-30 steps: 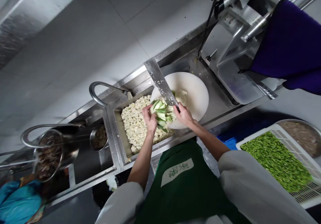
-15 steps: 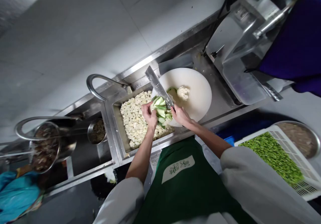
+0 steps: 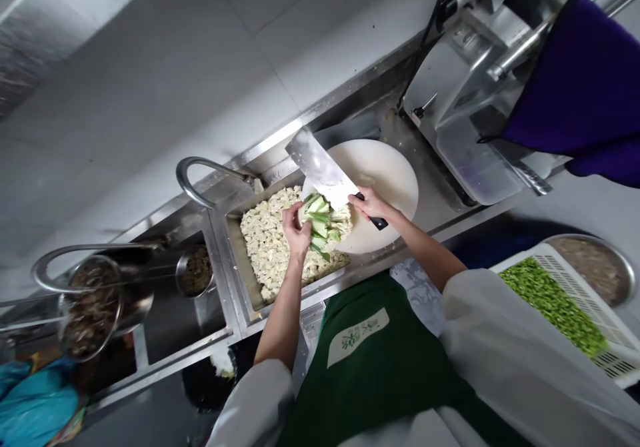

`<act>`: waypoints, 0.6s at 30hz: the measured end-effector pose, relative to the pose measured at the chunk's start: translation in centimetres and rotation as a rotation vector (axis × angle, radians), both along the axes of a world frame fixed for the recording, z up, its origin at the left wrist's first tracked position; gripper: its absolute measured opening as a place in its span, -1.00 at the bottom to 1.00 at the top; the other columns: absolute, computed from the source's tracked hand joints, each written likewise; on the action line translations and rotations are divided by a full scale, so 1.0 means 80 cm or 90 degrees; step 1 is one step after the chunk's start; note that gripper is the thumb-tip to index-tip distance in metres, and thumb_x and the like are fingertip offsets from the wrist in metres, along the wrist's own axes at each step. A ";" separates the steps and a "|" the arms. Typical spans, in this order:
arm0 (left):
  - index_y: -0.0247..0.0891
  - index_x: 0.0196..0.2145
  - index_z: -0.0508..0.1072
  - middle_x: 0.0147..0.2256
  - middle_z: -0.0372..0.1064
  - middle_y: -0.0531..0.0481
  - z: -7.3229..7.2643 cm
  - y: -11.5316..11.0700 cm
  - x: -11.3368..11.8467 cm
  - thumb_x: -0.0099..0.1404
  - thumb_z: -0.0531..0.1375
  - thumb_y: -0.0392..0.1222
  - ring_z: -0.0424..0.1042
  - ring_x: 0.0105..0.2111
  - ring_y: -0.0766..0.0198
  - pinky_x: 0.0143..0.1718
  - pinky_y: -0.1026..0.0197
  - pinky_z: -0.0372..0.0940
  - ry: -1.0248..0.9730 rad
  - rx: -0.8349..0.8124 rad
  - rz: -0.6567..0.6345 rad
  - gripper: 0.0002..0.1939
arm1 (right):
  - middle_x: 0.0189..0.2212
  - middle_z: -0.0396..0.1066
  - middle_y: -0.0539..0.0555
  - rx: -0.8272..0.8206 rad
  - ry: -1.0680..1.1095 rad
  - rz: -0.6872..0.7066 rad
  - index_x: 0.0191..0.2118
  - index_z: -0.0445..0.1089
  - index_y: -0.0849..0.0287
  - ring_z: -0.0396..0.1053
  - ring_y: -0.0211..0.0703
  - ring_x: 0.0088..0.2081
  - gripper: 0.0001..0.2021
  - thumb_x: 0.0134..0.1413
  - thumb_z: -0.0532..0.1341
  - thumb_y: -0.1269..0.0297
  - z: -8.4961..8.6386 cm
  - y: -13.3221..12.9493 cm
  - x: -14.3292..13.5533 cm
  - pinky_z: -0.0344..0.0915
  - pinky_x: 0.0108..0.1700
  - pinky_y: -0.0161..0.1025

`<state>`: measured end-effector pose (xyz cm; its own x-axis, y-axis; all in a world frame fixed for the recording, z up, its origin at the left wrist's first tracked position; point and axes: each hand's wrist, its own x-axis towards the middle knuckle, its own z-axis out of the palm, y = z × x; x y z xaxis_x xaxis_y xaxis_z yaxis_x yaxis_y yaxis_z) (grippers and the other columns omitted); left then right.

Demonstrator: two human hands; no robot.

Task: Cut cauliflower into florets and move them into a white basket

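Note:
My left hand [image 3: 297,227] grips a cauliflower head [image 3: 320,219] with green leaves and stalk, over the edge between the sink and the board. In my right hand [image 3: 369,204] is a cleaver [image 3: 324,170], held by its black handle, its broad blade tilted up to the left just behind the cauliflower. Beneath the blade and my right hand lies a round white cutting board [image 3: 395,173]. Left of it, a steel sink basin [image 3: 234,230] is filled with small cut cauliflower florets [image 3: 267,233].
A curved faucet [image 3: 187,173] rises behind the basin. Further left, a pot of dark food [image 3: 93,307] and a smaller pot [image 3: 195,270] sit in another sink. At right stand a slicing machine [image 3: 460,113], a purple cloth [image 3: 575,93] and a white basket [image 3: 595,280] of chopped greens.
The cleaver has turned so its flat side shows broadly. The loose cauliflower piece that lay on the board is no longer seen there. My left hand keeps hold of the cauliflower head.

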<state>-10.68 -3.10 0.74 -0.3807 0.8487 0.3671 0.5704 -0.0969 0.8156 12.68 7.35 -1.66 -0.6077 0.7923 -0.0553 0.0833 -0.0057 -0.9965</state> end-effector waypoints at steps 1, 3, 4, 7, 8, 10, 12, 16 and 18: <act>-0.22 0.07 0.48 -0.04 0.26 -0.15 0.002 -0.002 -0.001 0.14 0.32 -0.07 0.37 -0.01 0.01 -0.01 0.04 0.40 0.018 -0.022 0.022 -0.47 | -0.68 0.14 -0.23 0.003 0.024 -0.012 -0.21 0.24 0.10 0.11 -0.35 -0.74 -0.83 0.45 0.11 0.17 -0.002 0.003 0.006 0.15 -0.64 -0.40; -0.24 0.07 0.49 -0.03 0.26 -0.19 0.007 -0.007 -0.003 0.15 0.33 -0.09 0.34 0.06 -0.06 0.11 -0.06 0.37 0.048 -0.087 0.077 -0.48 | -0.70 0.14 -0.23 0.010 0.033 -0.067 -0.25 0.22 0.08 0.11 -0.35 -0.74 -0.80 0.44 0.13 0.14 -0.005 0.001 0.013 0.14 -0.64 -0.39; -0.25 0.05 0.50 -0.06 0.28 -0.19 0.008 -0.010 -0.003 0.16 0.32 -0.10 0.34 0.05 -0.08 0.13 -0.11 0.36 0.052 -0.120 0.099 -0.51 | -0.70 0.15 -0.22 0.011 0.022 -0.104 -0.25 0.22 0.08 0.12 -0.34 -0.74 -0.79 0.43 0.13 0.12 -0.005 -0.003 0.015 0.14 -0.64 -0.39; -0.27 -0.06 0.56 -0.15 0.35 -0.17 0.010 -0.013 -0.001 0.16 0.28 -0.17 0.41 -0.08 -0.01 0.08 -0.12 0.41 0.027 -0.153 0.110 -0.63 | -0.66 0.23 -0.16 0.037 -0.033 -0.197 -0.21 0.27 0.08 0.22 -0.28 -0.69 -0.79 0.42 0.11 0.08 -0.003 -0.022 0.017 0.19 -0.59 -0.35; -0.26 -0.06 0.56 -0.14 0.38 -0.17 0.010 -0.014 0.000 0.15 0.27 -0.21 0.43 -0.10 0.02 0.06 -0.08 0.43 0.013 -0.138 0.105 -0.63 | -0.62 0.29 -0.12 0.064 -0.049 -0.222 -0.21 0.29 0.08 0.28 -0.24 -0.65 -0.79 0.41 0.11 0.08 -0.001 -0.029 0.017 0.22 -0.55 -0.34; -0.24 -0.03 0.55 -0.07 0.43 -0.17 0.009 -0.014 0.005 0.10 0.24 -0.27 0.46 -0.07 0.05 0.07 -0.03 0.44 -0.009 -0.100 0.097 -0.57 | -0.54 0.39 -0.03 0.134 -0.077 -0.274 -0.20 0.32 0.09 0.39 -0.18 -0.53 -0.78 0.40 0.10 0.07 0.002 -0.042 0.017 0.27 -0.45 -0.31; -0.22 -0.02 0.55 -0.02 0.45 -0.17 0.008 -0.017 0.014 0.06 0.22 -0.31 0.46 0.01 0.04 0.13 -0.02 0.42 -0.004 -0.078 0.076 -0.53 | -0.48 0.45 0.03 0.183 -0.093 -0.312 -0.17 0.34 0.10 0.43 -0.13 -0.45 -0.76 0.42 0.07 0.07 0.004 -0.053 0.015 0.28 -0.39 -0.30; -0.20 -0.04 0.57 0.03 0.46 -0.15 0.011 -0.036 0.030 0.04 0.18 -0.31 0.42 0.12 0.00 0.19 -0.03 0.38 0.072 -0.056 0.007 -0.51 | -0.43 0.50 0.09 0.204 -0.128 -0.293 -0.15 0.36 0.12 0.46 -0.09 -0.41 -0.75 0.44 0.04 0.10 0.005 -0.076 0.009 0.25 -0.36 -0.29; -0.19 -0.04 0.57 0.03 0.46 -0.14 0.013 -0.047 0.034 0.05 0.17 -0.30 0.41 0.14 -0.01 0.22 -0.03 0.35 0.099 -0.047 -0.024 -0.52 | -0.41 0.52 0.11 0.210 -0.149 -0.260 -0.17 0.36 0.13 0.47 -0.07 -0.38 -0.76 0.44 0.04 0.13 0.002 -0.086 0.007 0.25 -0.33 -0.28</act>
<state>-7.95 -6.83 1.82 -0.2907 0.8882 0.3558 0.6877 -0.0646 0.7231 13.27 0.46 -1.50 -0.2500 0.9583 0.1385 0.3579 0.2244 -0.9064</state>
